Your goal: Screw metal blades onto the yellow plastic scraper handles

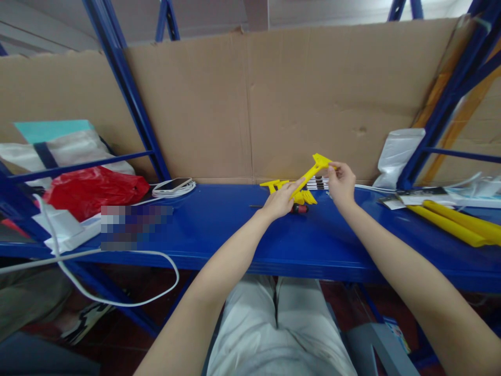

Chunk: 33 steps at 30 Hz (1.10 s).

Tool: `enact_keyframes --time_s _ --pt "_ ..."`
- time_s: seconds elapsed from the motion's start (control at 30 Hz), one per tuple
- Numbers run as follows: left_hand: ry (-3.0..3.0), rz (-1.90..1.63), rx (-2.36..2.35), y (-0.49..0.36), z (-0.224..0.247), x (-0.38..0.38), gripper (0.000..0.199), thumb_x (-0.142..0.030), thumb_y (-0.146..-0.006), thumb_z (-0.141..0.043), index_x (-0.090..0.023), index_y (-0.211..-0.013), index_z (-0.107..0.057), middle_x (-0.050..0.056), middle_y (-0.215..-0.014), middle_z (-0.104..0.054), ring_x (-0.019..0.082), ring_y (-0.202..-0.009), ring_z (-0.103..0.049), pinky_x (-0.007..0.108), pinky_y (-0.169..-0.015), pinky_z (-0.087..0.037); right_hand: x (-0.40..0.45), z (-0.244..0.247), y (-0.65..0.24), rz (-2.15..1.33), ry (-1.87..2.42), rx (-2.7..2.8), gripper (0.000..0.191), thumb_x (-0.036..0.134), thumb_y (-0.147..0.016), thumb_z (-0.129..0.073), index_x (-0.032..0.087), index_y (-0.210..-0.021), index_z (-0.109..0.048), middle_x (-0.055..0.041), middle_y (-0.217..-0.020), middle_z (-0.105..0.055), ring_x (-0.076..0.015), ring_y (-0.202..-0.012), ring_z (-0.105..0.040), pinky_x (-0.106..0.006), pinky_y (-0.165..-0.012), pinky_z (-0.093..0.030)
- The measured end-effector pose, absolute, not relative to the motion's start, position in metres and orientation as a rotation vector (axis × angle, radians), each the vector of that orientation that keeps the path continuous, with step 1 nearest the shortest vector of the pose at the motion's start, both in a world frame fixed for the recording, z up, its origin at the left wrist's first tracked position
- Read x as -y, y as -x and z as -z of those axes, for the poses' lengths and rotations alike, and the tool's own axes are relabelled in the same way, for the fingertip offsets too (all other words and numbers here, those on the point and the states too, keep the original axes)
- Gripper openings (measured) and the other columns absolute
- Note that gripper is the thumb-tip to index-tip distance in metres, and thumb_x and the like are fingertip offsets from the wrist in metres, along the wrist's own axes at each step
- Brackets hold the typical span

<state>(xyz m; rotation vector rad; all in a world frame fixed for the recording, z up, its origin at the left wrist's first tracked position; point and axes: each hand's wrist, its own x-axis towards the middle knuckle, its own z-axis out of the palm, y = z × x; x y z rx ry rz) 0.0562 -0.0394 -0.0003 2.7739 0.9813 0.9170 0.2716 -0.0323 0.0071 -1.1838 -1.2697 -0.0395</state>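
Note:
A yellow plastic tool (pixel 314 168) with a flared head is raised slantwise above the blue shelf. My left hand (pixel 280 200) is closed round its lower handle. At the flared head, my right hand (pixel 342 180) has its fingers pinched together; whether they grip the head's edge or a small part is too small to tell. Several more yellow pieces (pixel 270 185) lie behind and below my left hand. Beside it on the shelf is a screwdriver (pixel 299 208) with a red and black handle, partly hidden by the hand.
Blue shelf (pixel 219 224) spans the view before a cardboard wall (pixel 313 99). Left are a red bag (pixel 96 190), a phone (pixel 176 184) on a coiled white cable and a power strip (pixel 78 233). Yellow rolls (pixel 454 224) and a clear plastic bag (pixel 399 156) lie right.

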Motion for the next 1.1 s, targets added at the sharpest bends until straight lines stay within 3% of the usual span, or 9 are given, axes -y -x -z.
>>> enact_keyframes --time_s 0.27,0.37,0.5,0.6,0.8,0.9,1.1 --pt "-2.862 -0.860 -1.049 -0.057 -0.004 0.044 0.056 -0.014 -0.094 -0.047 -0.034 -0.146 -0.051 0.006 -0.138 -0.059 0.023 -0.124 -0.059 0.039 -0.104 -0.048 0.028 -0.012 -0.274 -0.300 1.163 0.967 0.027 0.022 -0.093 -0.045 0.015 -0.118 -0.052 -0.0180 -0.116 -0.068 -0.0192 -0.085 -0.070 -0.029 -0.067 -0.056" --pt "-2.901 -0.849 -0.989 -0.058 -0.005 0.045 0.048 -0.021 -0.097 -0.050 -0.034 -0.142 -0.056 0.007 -0.136 -0.060 0.024 -0.123 -0.059 0.039 -0.104 -0.048 0.025 -0.009 -0.273 -0.364 1.114 1.004 0.043 0.024 -0.091 -0.051 0.020 -0.133 -0.046 -0.0138 -0.120 -0.067 -0.0206 -0.095 -0.070 -0.032 -0.075 -0.059" --pt "-2.924 -0.827 -0.945 -0.060 -0.005 0.049 0.043 -0.030 -0.097 -0.054 -0.033 -0.140 -0.058 0.007 -0.137 -0.061 0.024 -0.125 -0.059 0.040 -0.106 -0.046 0.020 -0.003 -0.271 -0.407 1.083 1.175 0.074 0.039 -0.090 -0.055 0.031 -0.156 -0.022 -0.0084 -0.122 -0.068 -0.0215 -0.101 -0.070 -0.037 -0.081 -0.060" --pt "-2.931 -0.822 -0.976 -0.062 -0.006 0.052 0.042 -0.035 -0.097 -0.056 -0.032 -0.139 -0.060 0.008 -0.131 -0.066 0.024 -0.121 -0.062 0.039 -0.104 -0.048 0.025 -0.003 -0.264 -0.430 1.108 1.314 0.080 0.047 -0.092 -0.051 0.035 -0.160 -0.012 -0.0064 -0.124 -0.069 -0.0204 -0.099 -0.071 -0.037 -0.082 -0.060" --pt "-2.859 -0.938 -1.195 -0.063 -0.009 0.054 0.038 -0.035 -0.097 -0.056 -0.027 -0.133 -0.064 0.007 -0.126 -0.071 0.023 -0.118 -0.065 0.037 -0.103 -0.049 0.045 -0.007 -0.244 -0.678 1.119 1.467 0.057 0.048 -0.098 -0.041 0.031 -0.153 -0.040 -0.0083 -0.135 -0.066 -0.0204 -0.110 -0.069 -0.036 -0.090 -0.056" --pt "-2.738 -0.945 -1.435 -0.058 -0.010 0.049 0.038 -0.035 -0.097 -0.054 -0.026 -0.133 -0.065 0.008 -0.125 -0.072 0.024 -0.114 -0.068 0.036 -0.099 -0.050 0.049 -0.007 -0.239 -0.784 1.143 1.513 0.053 0.050 -0.100 -0.038 0.022 -0.143 -0.053 -0.0135 -0.130 -0.068 -0.0232 -0.117 -0.067 -0.038 -0.093 -0.054" --pt "-2.542 -0.911 -1.760 -0.045 -0.014 0.040 0.039 -0.035 -0.099 -0.051 -0.024 -0.133 -0.065 0.011 -0.118 -0.075 0.025 -0.111 -0.070 0.036 -0.097 -0.052 0.044 -0.004 -0.243 -0.722 1.241 1.534 0.042 0.045 -0.101 -0.044 0.015 -0.116 -0.068 -0.0162 -0.117 -0.074 -0.0237 -0.112 -0.069 -0.039 -0.093 -0.053"
